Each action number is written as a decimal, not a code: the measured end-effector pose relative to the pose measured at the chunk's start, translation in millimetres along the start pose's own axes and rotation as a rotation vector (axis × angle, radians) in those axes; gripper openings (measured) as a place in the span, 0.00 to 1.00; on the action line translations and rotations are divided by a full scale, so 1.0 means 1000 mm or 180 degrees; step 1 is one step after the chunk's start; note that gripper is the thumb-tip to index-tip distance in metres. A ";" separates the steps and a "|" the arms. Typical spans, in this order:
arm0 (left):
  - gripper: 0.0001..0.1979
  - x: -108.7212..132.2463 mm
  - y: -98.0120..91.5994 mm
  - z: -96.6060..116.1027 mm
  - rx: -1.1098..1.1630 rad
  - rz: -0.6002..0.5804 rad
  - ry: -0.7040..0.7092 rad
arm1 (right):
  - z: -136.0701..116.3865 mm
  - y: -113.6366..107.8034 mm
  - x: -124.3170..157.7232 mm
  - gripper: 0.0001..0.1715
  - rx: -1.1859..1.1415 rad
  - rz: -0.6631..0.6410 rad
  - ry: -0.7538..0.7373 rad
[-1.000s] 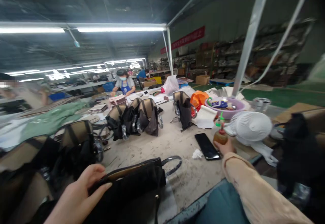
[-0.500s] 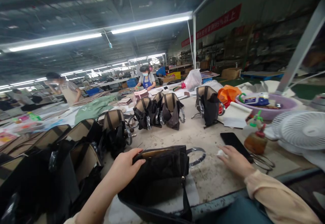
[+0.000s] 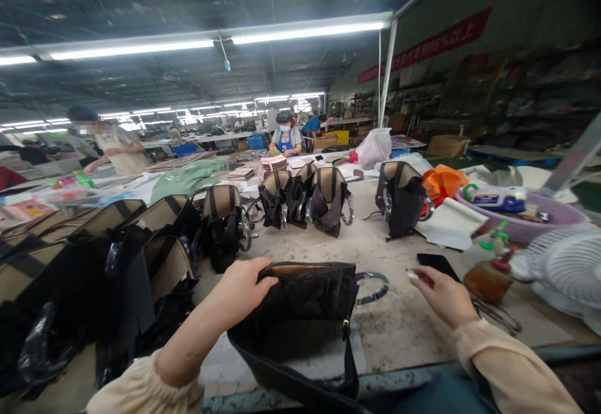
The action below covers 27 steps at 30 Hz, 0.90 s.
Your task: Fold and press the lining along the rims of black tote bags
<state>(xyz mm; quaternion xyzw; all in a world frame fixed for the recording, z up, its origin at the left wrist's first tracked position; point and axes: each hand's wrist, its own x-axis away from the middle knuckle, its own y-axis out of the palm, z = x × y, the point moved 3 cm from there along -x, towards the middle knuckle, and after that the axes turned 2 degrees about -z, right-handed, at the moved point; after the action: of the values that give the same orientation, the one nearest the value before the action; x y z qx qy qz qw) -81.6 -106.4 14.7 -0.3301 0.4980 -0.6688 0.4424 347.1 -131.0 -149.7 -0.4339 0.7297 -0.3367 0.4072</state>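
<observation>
A black bag (image 3: 310, 298) lies at the table's near edge, its mouth open toward me. My left hand (image 3: 246, 289) grips the bag's upper left corner, thumb inside the rim and fingers behind. From the bag's right side sticks out a ring handle (image 3: 373, 289) wrapped in clear film. My right hand (image 3: 444, 295) is over the table to the right of that handle, apart from the bag. Its thumb and fingertips pinch a small white piece (image 3: 413, 275), too small to name. Just behind this hand lies a black phone (image 3: 439, 263).
Several black bags (image 3: 326, 198) stand farther back, and more crowd the left side (image 3: 107, 276). At right are a bottle of brown liquid (image 3: 488, 279), scissors (image 3: 500, 317), a white fan (image 3: 570, 270) and a purple basin (image 3: 558, 220). Co-workers (image 3: 285, 138) are at tables beyond.
The view has turned slightly left, so most things appear shifted right. My right hand's fingers have drawn together around the white piece. My left hand keeps its grip on the bag.
</observation>
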 end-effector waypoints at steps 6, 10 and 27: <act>0.15 -0.002 -0.001 0.004 -0.0051 -0.0038 -0.0015 | -0.124 -0.065 -0.007 0.17 -0.1625 0.0570 -0.0826; 0.14 -0.002 -0.001 0.004 -0.0142 -0.0061 -0.0017 | -0.195 -0.077 -0.001 0.09 -0.1565 0.0606 -0.1626; 0.13 -0.004 0.004 0.000 -0.0160 -0.0136 -0.0029 | -0.252 -0.063 -0.015 0.12 -0.0586 -0.1083 -0.3300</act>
<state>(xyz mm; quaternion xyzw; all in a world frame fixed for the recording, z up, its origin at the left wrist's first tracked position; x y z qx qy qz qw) -79.0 -103.5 11.1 -0.3547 0.5055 -0.6639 0.4218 150.6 -107.1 19.4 -0.6884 0.3797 -0.0748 0.6135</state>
